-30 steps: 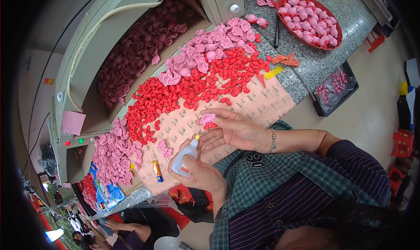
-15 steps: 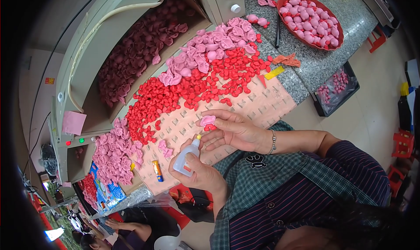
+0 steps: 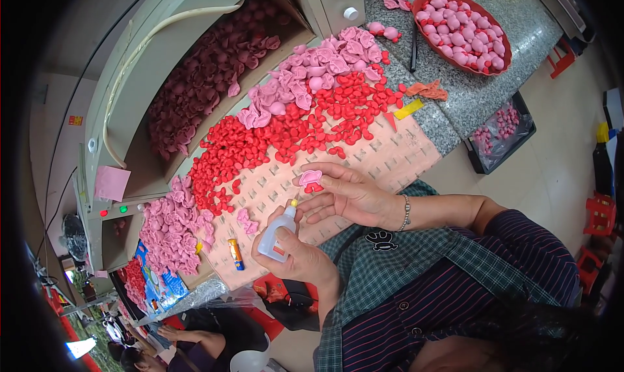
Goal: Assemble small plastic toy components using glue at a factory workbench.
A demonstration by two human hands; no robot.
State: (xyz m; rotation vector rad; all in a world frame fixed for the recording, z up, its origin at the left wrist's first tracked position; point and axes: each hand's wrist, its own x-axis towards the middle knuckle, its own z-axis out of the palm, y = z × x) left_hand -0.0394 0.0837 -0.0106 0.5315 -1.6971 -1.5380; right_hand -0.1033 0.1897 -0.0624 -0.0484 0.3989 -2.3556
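Note:
My left hand [image 3: 296, 258] is wrapped round a white squeeze bottle [image 3: 273, 242] with a yellow nozzle, its tip pointing up toward the other hand. Between thumb and fingers, my right hand [image 3: 351, 193] pinches a small hollow pink piece [image 3: 311, 176] with a red piece [image 3: 312, 188] at its lower edge. The nozzle is close below these pieces; contact cannot be made out. Beyond the hands, red bean-shaped pieces [image 3: 224, 144] are heaped on the pink patterned mat [image 3: 364, 157]. One loose pink piece [image 3: 246, 221] lies left of the bottle, near a small yellow-and-blue tube [image 3: 235, 254].
Hollow pink pieces [image 3: 325, 56] line the mat's far edge by a machine opening [image 3: 214, 66]. More pink pieces [image 3: 170, 232] are piled at left. A red bowl [image 3: 504, 66] of pink-and-red pieces stands at upper right. A black crate [image 3: 481, 167] sits on the floor; a co-worker [image 3: 195, 349] is at lower left.
Both hands keep nearly the same pose. The pink piece with its red part has shifted very slightly; the bottle stays just below it.

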